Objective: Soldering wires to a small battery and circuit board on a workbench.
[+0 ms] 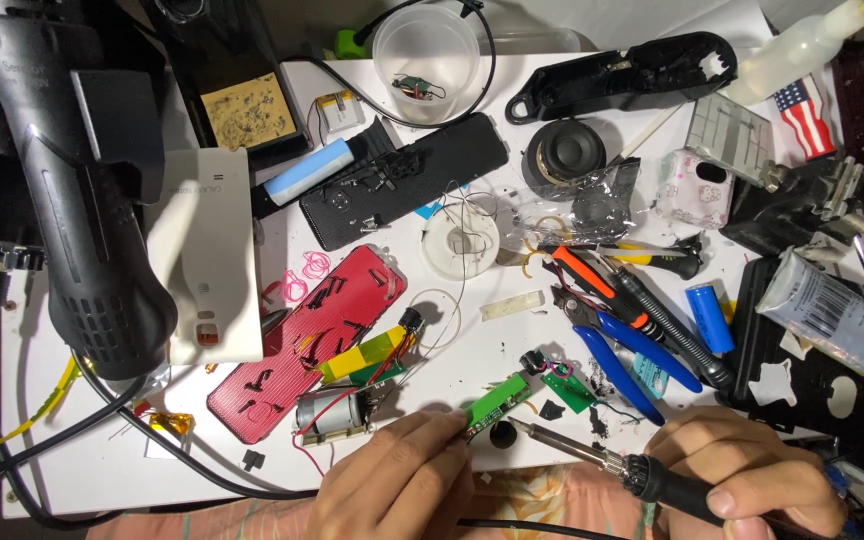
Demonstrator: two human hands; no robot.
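green circuit board (497, 403) pinched at its near end by left hand (402, 480); right hand (742, 470) grips soldering iron (592, 455), tip just right of board, not touching; joint looks unsoldered.

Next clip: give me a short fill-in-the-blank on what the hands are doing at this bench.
The right hand holds a ____ iron.
The left hand pinches a small circuit board coloured ____.
The pliers right of the board have ____ handles.
The small motor lies beside a phone cover coloured ____.

Missing words: soldering; green; blue; red
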